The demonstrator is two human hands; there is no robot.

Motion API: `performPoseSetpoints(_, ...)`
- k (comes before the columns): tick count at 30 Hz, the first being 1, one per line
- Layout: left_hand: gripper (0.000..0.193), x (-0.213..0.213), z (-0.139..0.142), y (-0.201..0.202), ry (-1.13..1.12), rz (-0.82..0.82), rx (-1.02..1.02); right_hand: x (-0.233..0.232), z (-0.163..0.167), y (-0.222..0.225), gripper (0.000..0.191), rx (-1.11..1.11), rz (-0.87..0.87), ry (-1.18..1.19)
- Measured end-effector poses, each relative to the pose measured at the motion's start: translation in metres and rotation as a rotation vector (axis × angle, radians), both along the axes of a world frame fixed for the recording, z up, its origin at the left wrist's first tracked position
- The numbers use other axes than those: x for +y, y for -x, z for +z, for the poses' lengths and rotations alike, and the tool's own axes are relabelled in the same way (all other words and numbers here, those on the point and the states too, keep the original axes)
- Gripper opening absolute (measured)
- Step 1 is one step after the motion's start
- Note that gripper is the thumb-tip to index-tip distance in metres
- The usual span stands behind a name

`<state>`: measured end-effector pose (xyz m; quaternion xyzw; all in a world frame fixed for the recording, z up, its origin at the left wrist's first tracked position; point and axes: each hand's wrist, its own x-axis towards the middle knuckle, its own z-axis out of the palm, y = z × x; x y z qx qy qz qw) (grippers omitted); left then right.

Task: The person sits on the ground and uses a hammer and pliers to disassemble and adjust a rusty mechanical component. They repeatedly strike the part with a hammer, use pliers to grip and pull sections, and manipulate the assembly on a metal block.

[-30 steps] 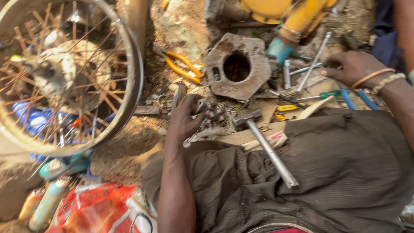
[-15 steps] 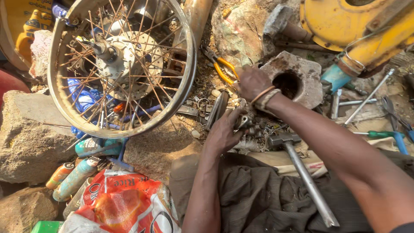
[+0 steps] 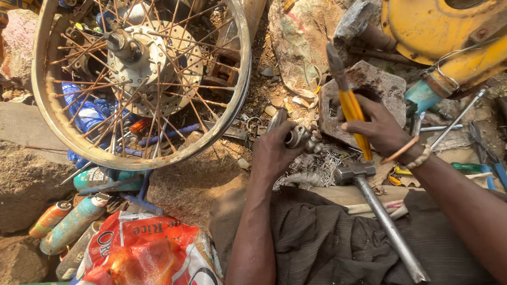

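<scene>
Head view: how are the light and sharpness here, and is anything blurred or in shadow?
Head view: hard sunlight from the upper right, bright glare on the yellow metal body; the spoked wheel is sharp and casts spoke shadows on the ground; the right hand and its yellow-handled pliers are slightly soft; the left hand on a small metal part is partly shaded; straight edges bow near the frame borders.

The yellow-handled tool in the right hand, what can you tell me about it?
The tool looks like pliers: two yellow-sleeved handles and a dark, blurred metal head pointing up and away. The right hand grips the handles near their lower end, holding it tilted above a grey metal block. Whether its head is open cannot be told. Nothing else touches it.
</scene>
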<state>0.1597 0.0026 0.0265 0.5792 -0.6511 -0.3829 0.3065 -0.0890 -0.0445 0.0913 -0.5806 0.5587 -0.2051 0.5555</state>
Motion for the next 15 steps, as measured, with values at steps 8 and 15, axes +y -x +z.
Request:
performPoseSetpoints(8,0.042,0.01,0.011,0.002,-0.024,0.019,-0.082,0.092,0.0,0.027,0.04,-0.144,-0.253,-0.687)
performPoseSetpoints(15,0.037,0.005,0.016,0.0,-0.062,-0.025,-0.098,0.102,0.025,0.009,0.057,-0.244,-0.367,-0.866)
